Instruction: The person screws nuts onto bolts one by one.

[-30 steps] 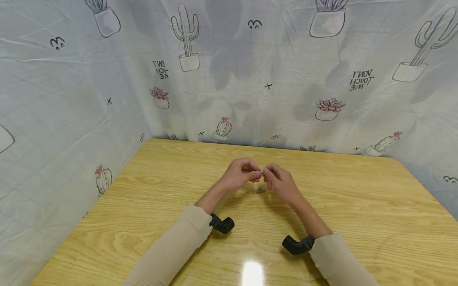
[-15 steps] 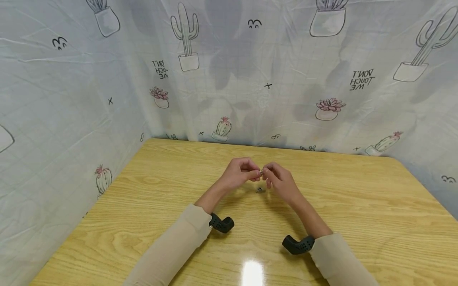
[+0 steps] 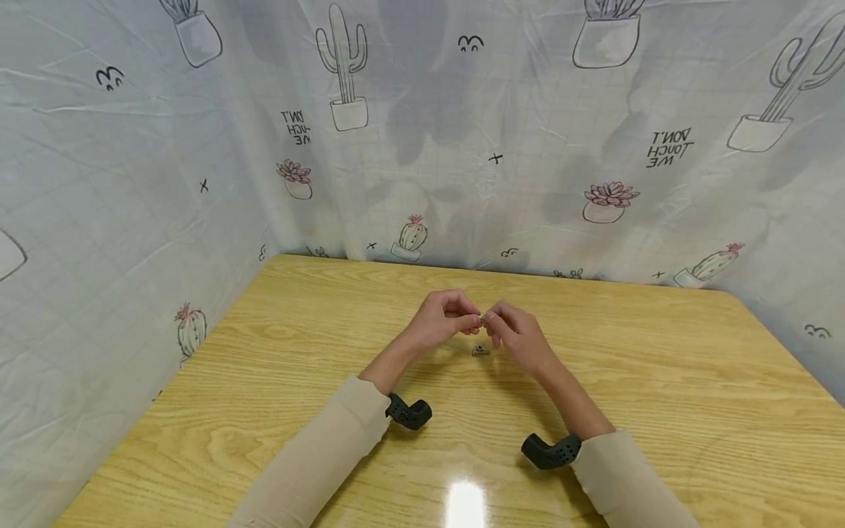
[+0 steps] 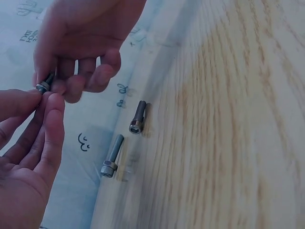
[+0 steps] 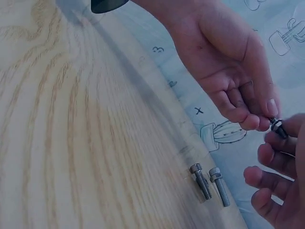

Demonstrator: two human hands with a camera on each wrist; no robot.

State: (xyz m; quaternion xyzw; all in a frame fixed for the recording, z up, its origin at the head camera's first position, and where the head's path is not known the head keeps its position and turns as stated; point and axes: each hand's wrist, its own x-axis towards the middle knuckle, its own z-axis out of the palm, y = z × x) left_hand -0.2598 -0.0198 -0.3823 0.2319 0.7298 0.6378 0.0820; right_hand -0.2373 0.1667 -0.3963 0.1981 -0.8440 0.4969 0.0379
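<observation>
Fingertip to fingertip, my two hands meet above the table. My left hand [image 3: 444, 320] pinches one end of a small bolt [image 4: 45, 86] between thumb and finger. The thumb and fingers of my right hand [image 3: 520, 339] pinch its other end. A ring-like metal part, apparently a nut [image 5: 276, 124], sits on this bolt; fingertips partly hide both. Below the hands, two socket-head bolts lie side by side on the table. One bolt [image 4: 114, 151] has a nut close under its head, and the other bolt [image 4: 138, 115] lies slightly apart from it.
The wood-grain table [image 3: 297, 367] reaches back to a pale curtain [image 3: 422, 147] printed with cacti, which also hangs along the left side. Black curved wrist mounts [image 3: 411, 413] stick out beside both sleeves.
The right hand's fingers have shifted slightly at the bolt, and its lower fingers have drawn up a little. The left hand holds almost still; the bolts on the table have not moved.
</observation>
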